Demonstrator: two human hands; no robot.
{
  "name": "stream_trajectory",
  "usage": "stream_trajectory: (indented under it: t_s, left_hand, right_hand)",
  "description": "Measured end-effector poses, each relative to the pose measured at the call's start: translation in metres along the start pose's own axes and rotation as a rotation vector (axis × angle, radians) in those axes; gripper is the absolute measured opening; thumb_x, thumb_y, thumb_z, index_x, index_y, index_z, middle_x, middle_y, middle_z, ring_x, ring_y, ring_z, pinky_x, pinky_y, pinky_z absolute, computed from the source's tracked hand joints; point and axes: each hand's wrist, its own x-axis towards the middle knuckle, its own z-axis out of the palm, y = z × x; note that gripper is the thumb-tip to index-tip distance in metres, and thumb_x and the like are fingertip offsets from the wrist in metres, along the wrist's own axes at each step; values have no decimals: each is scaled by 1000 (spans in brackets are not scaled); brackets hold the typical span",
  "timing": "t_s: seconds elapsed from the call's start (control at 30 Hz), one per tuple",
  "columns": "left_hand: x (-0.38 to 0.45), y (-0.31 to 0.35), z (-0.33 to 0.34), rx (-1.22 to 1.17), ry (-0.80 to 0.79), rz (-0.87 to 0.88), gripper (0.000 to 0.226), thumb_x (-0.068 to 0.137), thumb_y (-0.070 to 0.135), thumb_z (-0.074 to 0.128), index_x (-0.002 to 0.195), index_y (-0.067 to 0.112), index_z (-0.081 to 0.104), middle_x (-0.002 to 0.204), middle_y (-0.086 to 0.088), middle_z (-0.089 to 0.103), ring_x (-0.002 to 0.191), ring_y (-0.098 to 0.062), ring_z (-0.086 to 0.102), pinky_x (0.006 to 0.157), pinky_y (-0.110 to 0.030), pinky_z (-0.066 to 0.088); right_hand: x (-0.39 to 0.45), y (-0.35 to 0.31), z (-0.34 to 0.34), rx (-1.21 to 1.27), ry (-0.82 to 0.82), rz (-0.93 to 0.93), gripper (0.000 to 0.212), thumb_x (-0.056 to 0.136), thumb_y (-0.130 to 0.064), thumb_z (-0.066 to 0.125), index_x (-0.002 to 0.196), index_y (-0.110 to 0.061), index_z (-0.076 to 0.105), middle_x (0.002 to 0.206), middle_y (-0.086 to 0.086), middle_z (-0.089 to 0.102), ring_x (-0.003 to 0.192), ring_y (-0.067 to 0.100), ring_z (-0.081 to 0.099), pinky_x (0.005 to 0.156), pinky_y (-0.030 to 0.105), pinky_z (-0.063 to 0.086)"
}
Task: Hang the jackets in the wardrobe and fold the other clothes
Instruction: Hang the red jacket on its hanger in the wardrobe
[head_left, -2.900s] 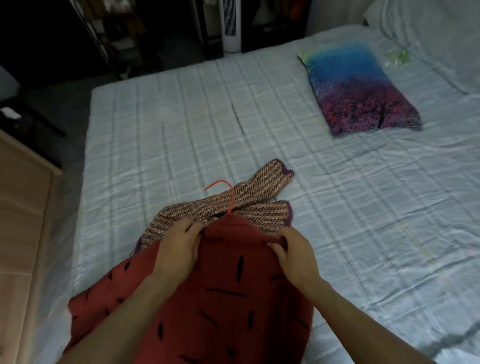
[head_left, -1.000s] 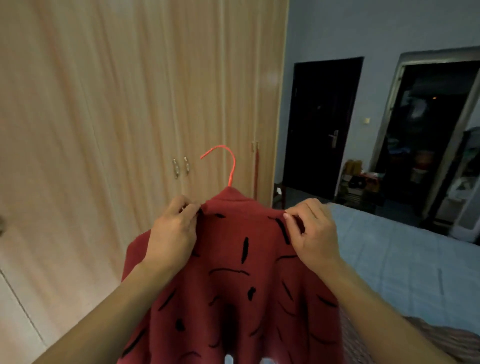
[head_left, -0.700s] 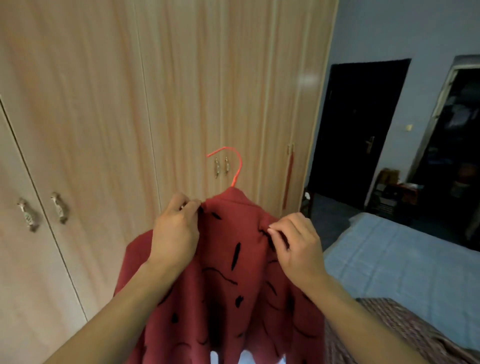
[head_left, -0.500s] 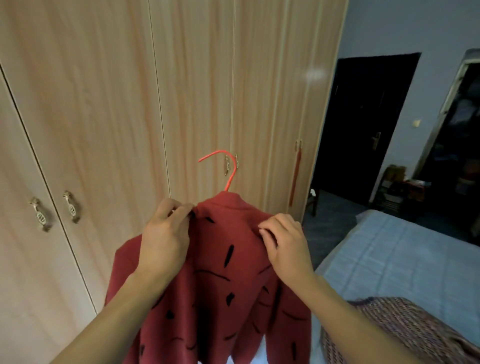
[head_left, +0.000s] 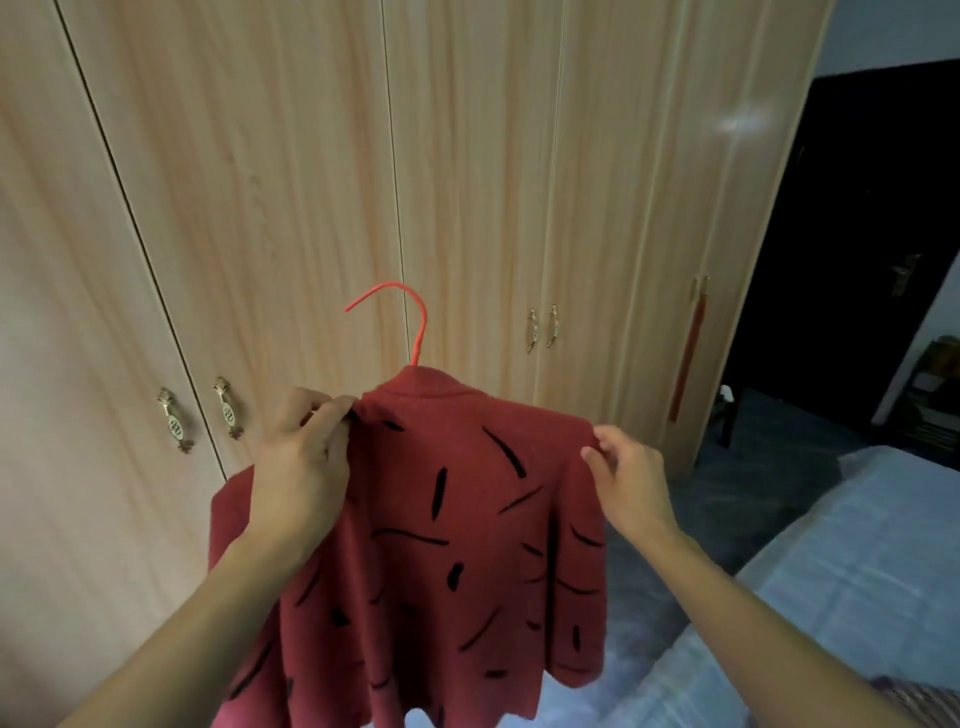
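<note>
Bed (head_left: 852, 571) lower right of frame w/ pale checked sheet; patterned garment (head_left: 904, 693) on it, bottom right corner.

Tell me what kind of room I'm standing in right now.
Most likely a bedroom. A tall wooden wardrobe with closed doors fills the wall ahead, a bed sits at the right, and your left hand holds a red jacket on a hanger.

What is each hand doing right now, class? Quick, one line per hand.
Left hand: pinches the red jacket with black dashes near its collar, on the orange hanger.
Right hand: fingers loosely curled at the jacket's shoulder; whether it grips cannot be told.
</note>
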Motion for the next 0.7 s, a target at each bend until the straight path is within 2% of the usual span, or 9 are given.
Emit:
stream_trajectory:
  t_s: [0.1,0.13,0.23,0.37,0.47,0.53,0.63,0.7]
  left_hand:
    - [13,-9,10,66,-40,-6,23,89,3,57,106,3,72,95,-9,60,74,-23,58,65,-35,49]
    - [15,-13,13,97,-58,1,23,90,5,56,106,3,72,95,-9,59,72,-26,59,62,-38,50]
    - [14,-21,18,187,-109,65,22,91,3,53,105,3,69,93,-12,57,68,-33,59,56,-41,50]
    - [12,-36,23,249,-161,109,20,89,3,51,104,6,63,91,-12,55,64,-34,58,54,-45,51]
    - [17,-42,29,214,-128,42,22,88,2,52,103,2,68,90,-12,56,65,-32,58,58,-41,51]
    - [21,-48,32,183,-86,-11,24,88,2,52,102,1,71,91,-11,58,71,-27,58,65,-35,49]
    - [25,-65,32,144,-32,-73,24,87,2,53,102,2,72,91,-9,59,78,-17,54,73,-20,39]
    - [28,-80,30,128,-5,-91,24,86,1,54,101,2,73,90,-8,59,77,-12,51,75,-16,35]
  right_hand:
    - [26,4,1,44,-12,-14,11,91,-13,68,100,-13,73,80,-10,69,67,-2,61,67,12,47]
    - [34,7,2,52,-25,-27,9,91,-12,68,97,-15,74,78,-12,68,67,-4,61,67,13,49]
    - [57,15,6,58,-35,-62,9,90,-11,69,94,-17,75,79,-9,73,70,5,66,75,32,57]
    - [82,13,16,95,-19,-116,11,89,-8,68,93,-14,75,80,-4,73,73,14,68,76,33,54]
    - [95,0,30,79,-43,-290,13,87,-5,68,95,-14,75,86,-2,70,77,16,65,77,24,47]
    - [99,-10,43,82,-146,-395,10,87,-9,70,94,-15,74,89,-3,64,78,10,60,77,18,42]
    - [106,-20,65,88,-304,-416,10,86,-19,73,96,-19,69,94,-7,56,85,5,57,80,18,42]
    - [111,-27,80,94,-297,-373,19,88,-23,71,106,-20,66,100,-7,54,93,6,56,85,18,44]
